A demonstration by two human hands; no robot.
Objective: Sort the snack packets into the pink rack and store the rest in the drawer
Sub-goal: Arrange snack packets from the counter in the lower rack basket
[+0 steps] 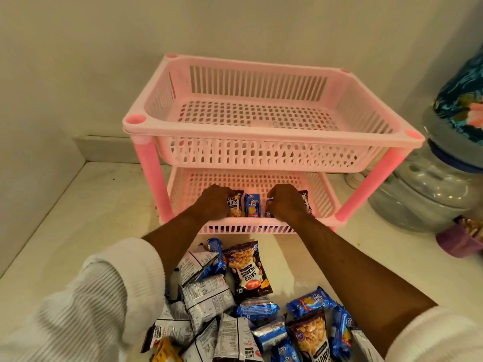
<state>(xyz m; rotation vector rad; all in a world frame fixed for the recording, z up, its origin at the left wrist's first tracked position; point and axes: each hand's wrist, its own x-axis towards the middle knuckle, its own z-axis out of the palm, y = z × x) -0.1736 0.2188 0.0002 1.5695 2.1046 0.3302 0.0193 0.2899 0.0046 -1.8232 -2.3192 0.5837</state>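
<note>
Fingers [230, 195] of the left hand [214, 202] curl over the top of a dark salted peanuts packet [235, 203] standing in the lower tier of the pink rack [261, 131], grasping it. The right hand [286, 202] curls its fingers round a blue biscuit packet [269, 206], with another dark packet [305, 201] just behind its knuckles. Between the hands a second blue biscuit packet [252, 205] stands upright against the tier's front wall. The rack's upper tier holds nothing visible. On the pale bench [78, 218], near the rack's front, lies a loose heap of packets [235, 309], peanut and biscuit kinds mixed, some face down. A large water jar [431, 194] stands to the rack's right.
</note>
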